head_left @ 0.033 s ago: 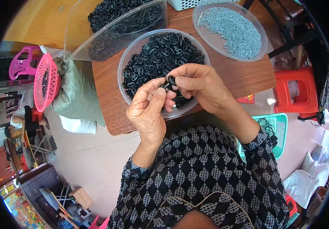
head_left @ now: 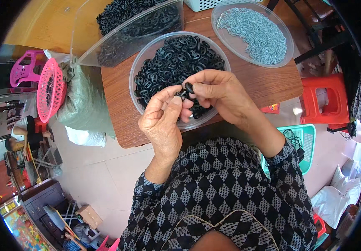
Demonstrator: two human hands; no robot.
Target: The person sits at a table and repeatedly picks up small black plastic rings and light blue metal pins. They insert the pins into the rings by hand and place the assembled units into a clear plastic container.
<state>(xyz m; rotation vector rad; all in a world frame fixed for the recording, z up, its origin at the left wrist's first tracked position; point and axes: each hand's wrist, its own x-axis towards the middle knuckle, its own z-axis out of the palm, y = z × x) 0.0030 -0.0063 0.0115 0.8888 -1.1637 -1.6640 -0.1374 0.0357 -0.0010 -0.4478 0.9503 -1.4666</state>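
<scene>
Over the near rim of a round clear tub point(head_left: 135, 94), both hands meet at their fingertips. The tub is heaped with small black oval pieces with two holes point(head_left: 163, 67). My left hand point(head_left: 163, 119) is closed, pinching a small black piece point(head_left: 180, 95) between thumb and fingers. Closed as well, my right hand point(head_left: 218, 94) grips a black oval piece point(head_left: 189, 88) between thumb and forefinger. The two pieces are nearly touching; a small pale glint shows between them, too small to name. My fingers partly cover both pieces.
A clear box point(head_left: 126, 46) of black pieces stands at the back left. To the right is a round lid point(head_left: 218, 31) bearing small silvery screw-like rods point(head_left: 256, 35). A pink basket point(head_left: 59, 100), a red stool point(head_left: 325, 98) and a green basket point(head_left: 310, 144) surround the wooden table point(head_left: 119, 121).
</scene>
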